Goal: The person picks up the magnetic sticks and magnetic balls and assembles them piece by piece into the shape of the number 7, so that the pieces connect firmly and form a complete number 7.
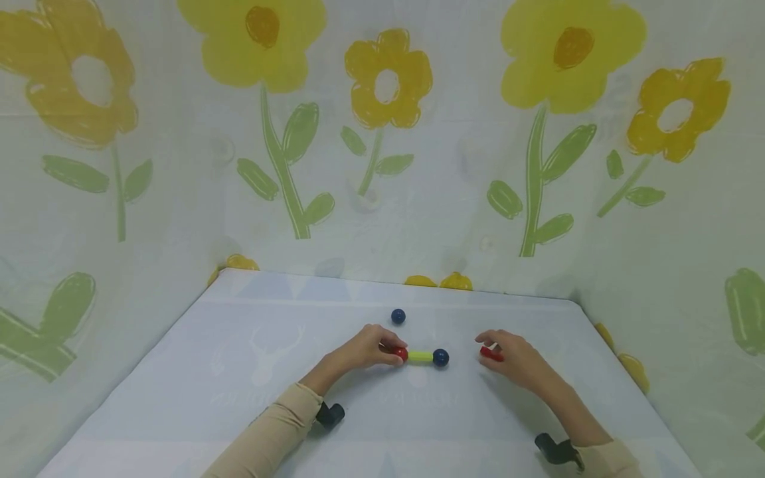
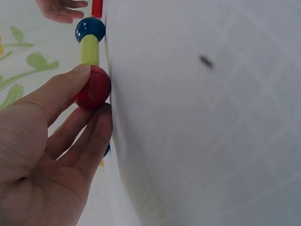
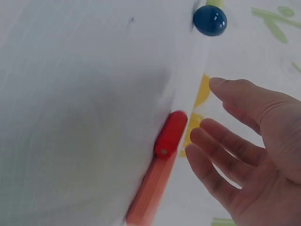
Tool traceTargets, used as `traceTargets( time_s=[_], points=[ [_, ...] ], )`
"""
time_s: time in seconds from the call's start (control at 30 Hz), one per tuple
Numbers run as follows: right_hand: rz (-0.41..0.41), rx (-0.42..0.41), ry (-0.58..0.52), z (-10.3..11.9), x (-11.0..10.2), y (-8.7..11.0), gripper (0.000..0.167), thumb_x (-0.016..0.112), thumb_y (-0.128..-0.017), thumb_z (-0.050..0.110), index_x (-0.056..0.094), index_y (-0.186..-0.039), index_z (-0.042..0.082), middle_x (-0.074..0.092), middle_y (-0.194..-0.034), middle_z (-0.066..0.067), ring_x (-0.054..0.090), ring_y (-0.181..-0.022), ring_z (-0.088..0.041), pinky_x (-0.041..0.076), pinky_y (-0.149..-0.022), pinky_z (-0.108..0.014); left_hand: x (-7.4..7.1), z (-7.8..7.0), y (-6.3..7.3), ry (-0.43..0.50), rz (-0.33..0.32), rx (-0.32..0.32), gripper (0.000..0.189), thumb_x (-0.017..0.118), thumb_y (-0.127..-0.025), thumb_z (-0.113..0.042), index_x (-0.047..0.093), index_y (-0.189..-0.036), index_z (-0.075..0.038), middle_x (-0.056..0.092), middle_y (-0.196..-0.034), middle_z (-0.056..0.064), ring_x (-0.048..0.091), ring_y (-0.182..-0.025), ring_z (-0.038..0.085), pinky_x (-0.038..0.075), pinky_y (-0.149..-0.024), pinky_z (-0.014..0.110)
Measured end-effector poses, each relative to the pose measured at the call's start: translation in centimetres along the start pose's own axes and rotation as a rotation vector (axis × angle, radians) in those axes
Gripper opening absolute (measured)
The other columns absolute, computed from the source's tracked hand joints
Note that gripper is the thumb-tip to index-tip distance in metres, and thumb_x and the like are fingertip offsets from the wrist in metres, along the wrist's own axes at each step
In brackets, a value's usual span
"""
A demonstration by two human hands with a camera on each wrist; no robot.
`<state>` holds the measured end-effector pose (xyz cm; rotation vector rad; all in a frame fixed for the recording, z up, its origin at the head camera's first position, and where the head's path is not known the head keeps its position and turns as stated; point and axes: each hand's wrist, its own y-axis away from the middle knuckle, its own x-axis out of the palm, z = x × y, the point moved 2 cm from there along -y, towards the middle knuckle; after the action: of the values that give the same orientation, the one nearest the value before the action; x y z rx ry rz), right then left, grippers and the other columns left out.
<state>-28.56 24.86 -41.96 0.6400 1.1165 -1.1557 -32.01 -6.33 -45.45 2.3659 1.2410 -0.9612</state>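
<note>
Far left, a beige, creased sleeve [image 1: 269, 431] leads in to the left hand [image 1: 361, 350], and it's thumb and fingers pinching a smooth, round red ball [image 1: 402, 354] low over the pale worktop [image 1: 179, 372]! Behind it, a dark blue ball [image 1: 398, 316] sits apart. Joined to the red one, a yellow-green rod [image 1: 421, 356], finely ridged lengthwise, and capping its far end, a glossy blue sphere [image 1: 441, 358]. Across a gap, the slim red rod [image 1: 492, 354], round-ended, rests on the worktop. Right beside it, the right hand [image 1: 518, 360], released, fingers parted and gently bent.
</note>
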Motion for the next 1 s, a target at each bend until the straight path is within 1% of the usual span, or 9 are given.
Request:
traceTargets(
  time_s=[0.1,0.23,0.33,0.43,0.53,0.63,0.77,0.83,1.0],
  points=[
    [-0.011,0.008,-0.009,-0.5,-0.5,0.3,0.033,0.076,-0.085,0.016,0.066,-0.116,0.010,0.069,-0.108,-0.007,0.065,-0.094,-0.020,0.059,-0.080,-0.035,0.0,0.0,0.0,0.000,-0.001,-0.001,0.033,0.077,-0.085,-0.021,0.073,-0.116,-0.013,0.075,-0.102,-0.004,0.063,-0.085,0.004,0.055,-0.083,0.019],
    [-0.009,0.021,-0.033,-1.5,-1.0,0.8,0.034,0.075,-0.085,0.014,0.065,-0.117,0.009,0.070,-0.109,-0.008,0.065,-0.092,-0.019,0.059,-0.073,-0.029,0.0,0.0,0.0,-0.004,0.001,0.003,0.033,0.077,-0.085,-0.021,0.073,-0.117,-0.013,0.075,-0.102,-0.004,0.063,-0.086,0.004,0.054,-0.082,0.018],
    [-0.007,0.035,-0.039,-2.3,-1.2,1.1,0.035,0.074,-0.086,0.016,0.064,-0.119,0.010,0.069,-0.110,-0.007,0.064,-0.094,-0.019,0.057,-0.069,-0.024,0.0,0.1,-0.1,-0.002,0.002,0.005,0.033,0.077,-0.085,-0.021,0.073,-0.117,-0.013,0.075,-0.102,-0.004,0.063,-0.086,0.004,0.054,-0.082,0.018],
    [-0.011,0.036,-0.033,-3.2,-1.4,1.3,0.035,0.074,-0.087,0.017,0.064,-0.120,0.011,0.069,-0.110,-0.007,0.064,-0.095,-0.019,0.058,-0.070,-0.025,0.0,0.0,-0.1,0.002,0.001,0.004,0.033,0.077,-0.085,-0.021,0.073,-0.116,-0.013,0.075,-0.101,-0.004,0.063,-0.085,0.004,0.054,-0.081,0.018],
    [-0.021,0.005,-0.019,-3.9,-1.7,1.5,0.035,0.074,-0.086,0.018,0.065,-0.119,0.010,0.070,-0.110,-0.008,0.065,-0.093,-0.020,0.058,-0.071,-0.027,0.0,-0.1,0.0,0.006,0.000,0.007,0.033,0.077,-0.085,-0.021,0.073,-0.117,-0.013,0.075,-0.102,-0.004,0.063,-0.085,0.004,0.054,-0.081,0.018],
    [-0.022,-0.002,-0.005,-4.4,-2.1,1.8,0.035,0.075,-0.086,0.021,0.065,-0.117,0.009,0.071,-0.108,-0.008,0.065,-0.092,-0.020,0.059,-0.072,-0.029,0.0,-0.1,0.0,0.009,0.001,0.007,0.033,0.076,-0.085,-0.021,0.073,-0.117,-0.013,0.075,-0.102,-0.004,0.063,-0.085,0.004,0.054,-0.082,0.018],
    [0.014,0.038,-0.007,-4.7,-2.4,2.1,0.037,0.076,-0.085,0.024,0.065,-0.117,0.008,0.070,-0.106,-0.009,0.064,-0.091,-0.020,0.059,-0.071,-0.030,0.0,-0.1,0.0,0.005,0.002,-0.005,0.033,0.076,-0.086,-0.021,0.072,-0.118,-0.014,0.075,-0.102,-0.005,0.063,-0.086,0.004,0.055,-0.083,0.019],
    [0.032,0.054,-0.009,-4.9,-2.4,2.2,0.038,0.077,-0.084,0.022,0.065,-0.117,0.008,0.070,-0.104,-0.009,0.063,-0.091,-0.020,0.059,-0.071,-0.031,0.0,-0.1,-0.1,0.003,0.002,-0.010,0.033,0.076,-0.086,-0.021,0.072,-0.118,-0.014,0.075,-0.102,-0.005,0.063,-0.086,0.004,0.055,-0.083,0.019],
    [0.059,0.061,-0.009,-5.5,-2.2,2.4,0.038,0.079,-0.081,0.016,0.066,-0.116,0.008,0.069,-0.101,-0.008,0.063,-0.088,-0.019,0.059,-0.071,-0.031,0.0,-0.1,-0.1,0.004,0.001,-0.016,0.033,0.077,-0.085,-0.021,0.073,-0.117,-0.014,0.075,-0.102,-0.005,0.062,-0.086,0.004,0.054,-0.082,0.019]
  ],
)
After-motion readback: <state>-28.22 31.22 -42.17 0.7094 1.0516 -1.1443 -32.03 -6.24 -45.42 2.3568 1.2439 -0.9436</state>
